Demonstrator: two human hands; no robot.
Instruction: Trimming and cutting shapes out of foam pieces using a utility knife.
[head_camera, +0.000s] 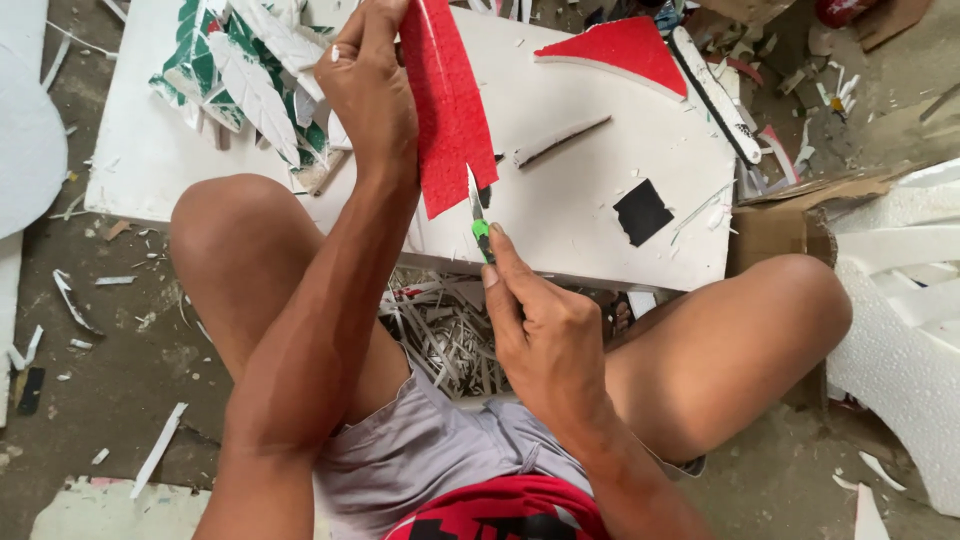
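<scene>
My left hand (368, 85) grips the upper part of a long red foam strip (447, 110) and holds it upright over a white foam board (600, 215). My right hand (540, 320) holds a small utility knife with a green slider (480, 215). Its blade touches the strip's lower right edge. My bare knees frame the board's near edge as I sit on the floor.
On the board lie a red curved foam wedge (620, 50), a thin white offcut (560, 140), a black square (642, 212) and green-and-white leaf cutouts (240, 70). White shavings (445, 335) pile between my legs. Styrofoam blocks (900, 300) stand at right, scraps litter the concrete floor.
</scene>
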